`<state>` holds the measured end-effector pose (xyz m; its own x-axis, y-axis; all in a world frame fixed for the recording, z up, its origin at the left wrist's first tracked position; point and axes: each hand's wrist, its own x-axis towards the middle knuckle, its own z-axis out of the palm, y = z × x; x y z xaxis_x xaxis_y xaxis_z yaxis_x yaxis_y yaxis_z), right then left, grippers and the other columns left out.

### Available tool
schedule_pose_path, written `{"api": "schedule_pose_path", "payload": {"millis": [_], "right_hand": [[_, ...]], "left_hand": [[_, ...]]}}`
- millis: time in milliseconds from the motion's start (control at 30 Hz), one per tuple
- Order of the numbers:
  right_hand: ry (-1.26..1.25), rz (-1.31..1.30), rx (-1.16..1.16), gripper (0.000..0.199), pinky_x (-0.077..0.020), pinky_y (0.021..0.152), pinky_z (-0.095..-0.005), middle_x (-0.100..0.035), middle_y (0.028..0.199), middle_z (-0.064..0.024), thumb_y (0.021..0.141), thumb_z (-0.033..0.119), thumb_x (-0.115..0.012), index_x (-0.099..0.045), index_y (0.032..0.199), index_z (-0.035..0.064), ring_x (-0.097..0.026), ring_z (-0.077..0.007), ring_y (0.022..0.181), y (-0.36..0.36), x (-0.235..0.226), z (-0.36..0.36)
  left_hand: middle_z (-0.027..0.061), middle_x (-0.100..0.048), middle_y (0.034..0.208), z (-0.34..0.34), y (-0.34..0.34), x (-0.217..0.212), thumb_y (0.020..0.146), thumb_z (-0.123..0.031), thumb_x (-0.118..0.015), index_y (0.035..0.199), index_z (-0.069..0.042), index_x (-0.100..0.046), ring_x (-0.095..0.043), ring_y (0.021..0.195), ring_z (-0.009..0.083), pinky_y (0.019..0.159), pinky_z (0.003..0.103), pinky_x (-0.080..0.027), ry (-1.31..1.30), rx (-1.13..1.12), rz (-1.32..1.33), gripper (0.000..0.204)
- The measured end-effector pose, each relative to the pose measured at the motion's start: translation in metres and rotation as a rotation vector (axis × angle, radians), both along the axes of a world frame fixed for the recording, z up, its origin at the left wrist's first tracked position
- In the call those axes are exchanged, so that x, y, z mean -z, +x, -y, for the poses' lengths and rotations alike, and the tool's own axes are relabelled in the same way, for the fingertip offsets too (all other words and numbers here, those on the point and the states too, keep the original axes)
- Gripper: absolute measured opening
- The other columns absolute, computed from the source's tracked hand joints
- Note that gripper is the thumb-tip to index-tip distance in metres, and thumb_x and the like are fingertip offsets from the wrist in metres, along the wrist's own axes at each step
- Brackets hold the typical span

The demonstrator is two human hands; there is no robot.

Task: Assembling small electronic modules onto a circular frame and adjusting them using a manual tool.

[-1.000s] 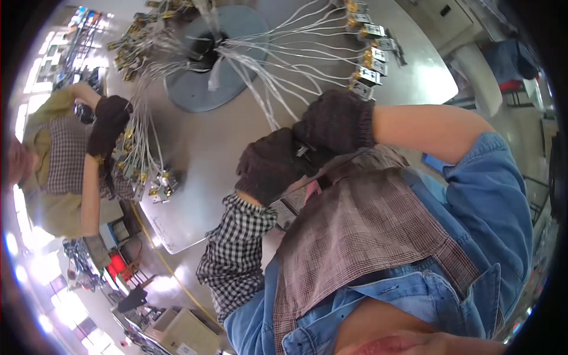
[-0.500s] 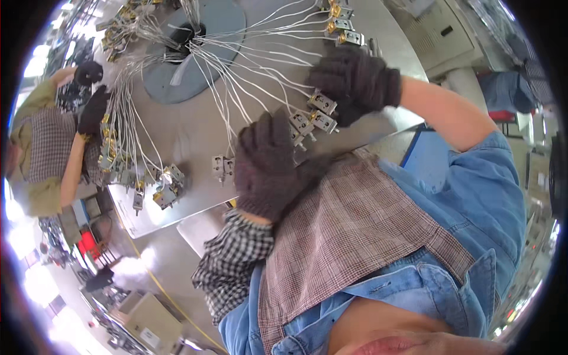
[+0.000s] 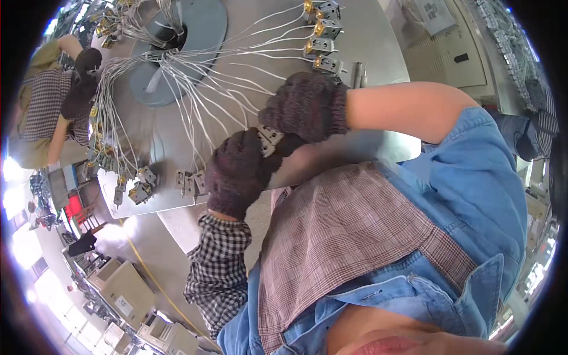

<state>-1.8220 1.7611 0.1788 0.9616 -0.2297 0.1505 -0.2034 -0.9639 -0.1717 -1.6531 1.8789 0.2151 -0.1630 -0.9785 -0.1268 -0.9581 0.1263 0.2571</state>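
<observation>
A small silver metal block with holes in its face sits between my two gloved hands above the near edge of the metal table. From the left, my left hand is closed on it. Curled over its upper end is my right hand, whose fingertips are partly hidden. White cables fan out from the hub of a grey round plate towards my hands. More metal blocks hang on cables just left of my left hand.
Cabled blocks with brass-coloured fittings line the far right side of the table. Metal rods lie near them. Another cluster of blocks rests at the left corner. A co-worker's gloved hand is at the left edge.
My right hand has come left and towards me, meeting my left hand at a metal block. The blocks that showed between the hands are now mostly covered. The whole view has shifted slightly.
</observation>
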Motion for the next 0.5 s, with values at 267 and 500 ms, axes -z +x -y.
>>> {"api": "schedule_pose_path", "payload": {"millis": [267, 500], "right_hand": [[0.265, 0.058, -0.152, 0.078, -0.0406, 0.095, -0.0392, -0.052, 0.119, -0.0149, 0.063, 0.051, -0.07, -0.048, 0.125, 0.0082, -0.05, -0.0275, 0.113, -0.031, -0.027, 0.033], [-0.078, 0.01, -0.185, 0.1, -0.0341, 0.105, -0.0381, -0.042, 0.135, -0.0159, 0.053, 0.057, -0.073, -0.041, 0.133, 0.0067, -0.038, -0.028, 0.127, -0.066, 0.002, 0.103]], "left_hand": [[0.0158, -0.057, 0.104, -0.01, -0.009, -0.014, 0.068, -0.038, -0.071, 0.116, 0.001, -0.049, -0.055, 0.1, 0.0326, 0.09, 0.046, -0.042, -0.035, -0.036, 0.08, 0.066], [0.0184, -0.054, 0.107, 0.033, -0.09, 0.001, 0.063, -0.051, -0.072, 0.117, 0.001, -0.047, -0.053, 0.101, 0.0334, 0.093, 0.046, -0.039, -0.332, -0.146, 0.029, 0.08]]}}
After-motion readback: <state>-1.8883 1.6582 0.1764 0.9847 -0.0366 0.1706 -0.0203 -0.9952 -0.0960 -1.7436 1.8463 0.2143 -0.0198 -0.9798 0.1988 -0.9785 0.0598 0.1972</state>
